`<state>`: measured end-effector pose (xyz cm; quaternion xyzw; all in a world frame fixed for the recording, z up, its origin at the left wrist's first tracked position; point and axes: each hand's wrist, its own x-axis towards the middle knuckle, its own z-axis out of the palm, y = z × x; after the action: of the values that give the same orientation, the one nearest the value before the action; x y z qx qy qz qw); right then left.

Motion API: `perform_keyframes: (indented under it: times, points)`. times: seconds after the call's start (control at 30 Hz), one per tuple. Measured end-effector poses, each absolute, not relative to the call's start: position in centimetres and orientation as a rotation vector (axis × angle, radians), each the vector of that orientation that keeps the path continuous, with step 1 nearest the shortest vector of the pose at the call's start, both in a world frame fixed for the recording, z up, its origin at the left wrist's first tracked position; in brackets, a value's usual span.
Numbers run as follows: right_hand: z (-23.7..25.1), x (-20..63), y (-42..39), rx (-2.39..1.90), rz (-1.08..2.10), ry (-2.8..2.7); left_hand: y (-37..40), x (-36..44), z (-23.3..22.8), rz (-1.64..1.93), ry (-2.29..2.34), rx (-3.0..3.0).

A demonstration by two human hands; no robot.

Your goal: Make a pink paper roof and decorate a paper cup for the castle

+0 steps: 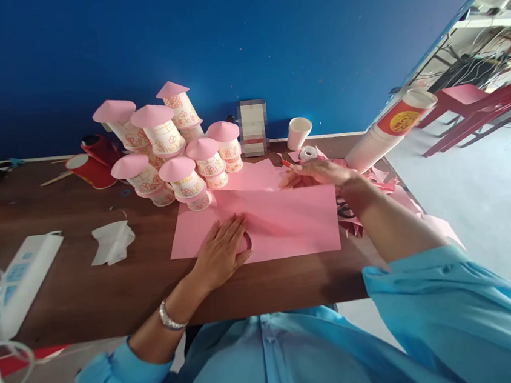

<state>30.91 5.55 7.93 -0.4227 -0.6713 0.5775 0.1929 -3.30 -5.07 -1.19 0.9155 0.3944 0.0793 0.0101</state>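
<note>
A sheet of pink paper lies on the table in front of me, its far edge slightly raised. My left hand rests flat on it, fingers stretched out. Beside the thumb shows a dark curved edge; I cannot tell what it belongs to. Over the sheet's far right edge, my right hand has its fingers closed around a slim orange-red pencil. More pink paper lies beyond the sheet. To the left stand several paper-cup towers with pink cone roofs and orange drawings.
At right leans a long stack of paper cups above pink scraps and partly hidden scissors. A white cup and tape roll stand behind. Leftward are red cups, a crumpled white wrapper and a power strip.
</note>
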Motion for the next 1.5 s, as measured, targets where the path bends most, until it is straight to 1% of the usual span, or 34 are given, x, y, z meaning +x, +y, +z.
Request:
perform_keyframes:
  times: [0.03,0.07,0.13,0.2,0.23,0.33,0.4,0.5,0.63,0.77,0.83,0.9,1.0,1.1,1.17,1.3,1.5]
  points:
    - [7.1,30.7,4.9,-1.181,1.545,-1.91,-5.1,-3.3,-1.2,0.244,1.233,2.847]
    - [6.2,30.3,4.1,-1.212,1.406,-2.003,-5.1,-3.3,-1.1,0.245,1.233,2.838]
    - [4.5,29.4,2.6,-1.246,0.999,-2.269,-5.1,-3.3,-0.9,0.258,1.227,2.832]
    - [3.2,28.6,1.2,-1.282,0.788,-2.363,-5.1,-3.3,-0.8,0.283,1.22,2.833]
    - [2.7,28.4,0.8,-1.316,0.582,-2.442,-5.1,-3.3,-0.8,0.298,1.216,2.835]
    - [2.0,28.4,0.4,-1.424,0.144,-2.567,-5.1,-3.2,-0.9,0.335,1.203,2.845]
    - [1.8,29.1,1.0,-1.531,0.009,-2.547,-5.0,-3.3,-1.0,0.35,1.202,2.858]
    - [2.3,30.5,1.9,-1.655,-0.114,-2.423,-5.0,-3.3,-1.2,0.358,1.201,2.865]
    - [5.0,31.2,0.8,-1.68,-0.211,-2.212,-5.0,-3.3,-1.1,0.334,1.207,2.851]
    - [8.7,28.4,-3.6,-1.238,-0.276,-2.145,-5.1,-3.4,-1.0,0.333,1.202,2.828]
    - [9.1,26.2,-5.7,-1.095,-0.375,-2.233,-5.1,-3.3,-0.9,0.334,1.199,2.823]
    - [7.9,24.2,-6.6,-1.022,-0.449,-2.372,-5.1,-3.3,-0.8,0.32,1.202,2.822]
    - [4.3,23.0,-6.1,-1.151,-0.472,-2.509,-5.1,-3.2,-0.7,0.292,1.215,2.817]
    - [0.9,23.9,-4.6,-1.258,-0.263,-2.61,-5.1,-3.2,-0.7,0.292,1.22,2.824]
    - [-0.4,24.9,-3.7,-1.363,-0.092,-2.592,-5.1,-3.2,-0.8,0.299,1.221,2.831]
    - [-1.1,26.6,-2.7,-1.509,0.104,-2.495,-5.1,-3.3,-0.9,0.306,1.219,2.824]
    - [0.0,28.6,-0.7,-1.634,0.091,-2.358,-5.1,-3.3,-0.8,0.29,1.205,2.815]
